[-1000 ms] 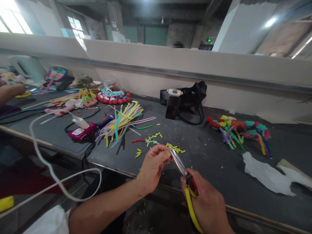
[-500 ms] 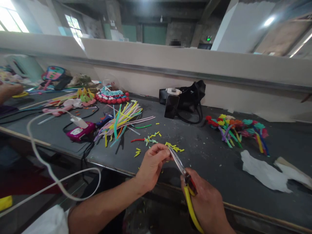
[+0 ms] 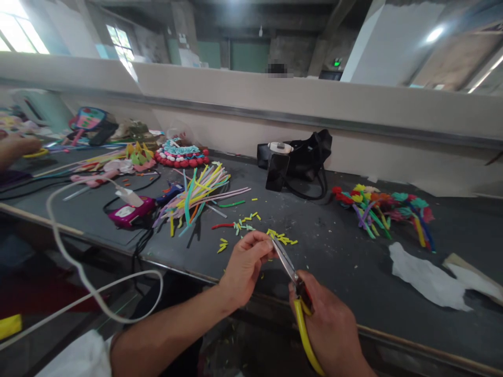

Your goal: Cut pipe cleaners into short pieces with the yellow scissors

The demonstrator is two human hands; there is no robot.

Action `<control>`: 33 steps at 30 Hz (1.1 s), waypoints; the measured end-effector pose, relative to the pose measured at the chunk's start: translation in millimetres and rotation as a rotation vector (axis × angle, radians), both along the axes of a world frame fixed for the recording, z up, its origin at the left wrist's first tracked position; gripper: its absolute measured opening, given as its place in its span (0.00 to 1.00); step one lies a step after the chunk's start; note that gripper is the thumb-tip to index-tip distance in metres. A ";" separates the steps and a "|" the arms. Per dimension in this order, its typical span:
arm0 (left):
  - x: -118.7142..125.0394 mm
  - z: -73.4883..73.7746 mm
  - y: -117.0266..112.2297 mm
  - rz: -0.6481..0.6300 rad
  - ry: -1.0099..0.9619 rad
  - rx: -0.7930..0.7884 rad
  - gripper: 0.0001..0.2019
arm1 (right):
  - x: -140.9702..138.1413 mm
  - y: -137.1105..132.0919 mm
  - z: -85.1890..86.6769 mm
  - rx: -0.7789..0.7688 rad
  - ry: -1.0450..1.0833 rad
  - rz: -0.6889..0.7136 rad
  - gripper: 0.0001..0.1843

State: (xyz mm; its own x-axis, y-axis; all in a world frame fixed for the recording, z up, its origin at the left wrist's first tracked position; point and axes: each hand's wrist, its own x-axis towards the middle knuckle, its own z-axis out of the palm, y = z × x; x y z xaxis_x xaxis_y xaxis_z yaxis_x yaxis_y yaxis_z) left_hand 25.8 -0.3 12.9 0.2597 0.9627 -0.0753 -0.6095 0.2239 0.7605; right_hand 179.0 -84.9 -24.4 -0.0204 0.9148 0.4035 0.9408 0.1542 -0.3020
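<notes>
My right hand (image 3: 330, 324) grips scissors (image 3: 286, 262) with yellow handles, the blades pointing up and away to the left. Their tips reach the fingers of my left hand (image 3: 245, 267), which is closed in a pinch over the table's front edge. Whatever lies between those fingertips is hidden or too small to name. Just beyond the blades are short yellow cut pieces (image 3: 282, 237), fuzzy like pipe cleaner. More pale green bits (image 3: 241, 226) and a red length (image 3: 222, 226) lie to the left of them.
A bundle of long pipe cleaners (image 3: 196, 193) lies left of centre beside a magenta power block (image 3: 131, 212) with a trailing white cable. A black bag (image 3: 310, 157) stands at the back. Fuzzy flowers (image 3: 365, 201) and crumpled white paper (image 3: 426, 277) are at right. Another person's hand (image 3: 18, 149) shows far left.
My right hand and the scissors have shifted very slightly to the left. My left hand keeps its pinch in nearly the same place.
</notes>
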 end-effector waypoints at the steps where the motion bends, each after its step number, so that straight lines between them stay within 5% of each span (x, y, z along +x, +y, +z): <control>1: 0.1 0.0 0.0 0.001 0.003 -0.004 0.04 | 0.1 0.0 0.2 -0.004 0.003 0.004 0.12; 12: -0.4 -0.3 -0.6 -0.010 -0.009 -0.002 0.03 | -0.2 -0.5 -8.9 0.053 -0.008 0.044 0.16; 25: -2.1 1.1 -0.9 0.006 0.005 -0.005 0.05 | -5.2 -1.1 -0.8 -0.002 0.005 0.057 0.16; 33: -9.1 4.0 0.0 -0.046 0.098 0.071 0.05 | -0.3 -0.3 -0.2 -0.111 0.228 0.065 0.11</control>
State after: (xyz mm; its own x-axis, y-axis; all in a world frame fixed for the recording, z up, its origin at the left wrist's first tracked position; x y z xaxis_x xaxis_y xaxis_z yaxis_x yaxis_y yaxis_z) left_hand 16.7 -0.2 16.9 0.2983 0.9539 -0.0344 -0.5218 0.1932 0.8309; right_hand 178.7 -85.2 -24.5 -0.0004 0.9534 0.3016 0.8359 0.1659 -0.5232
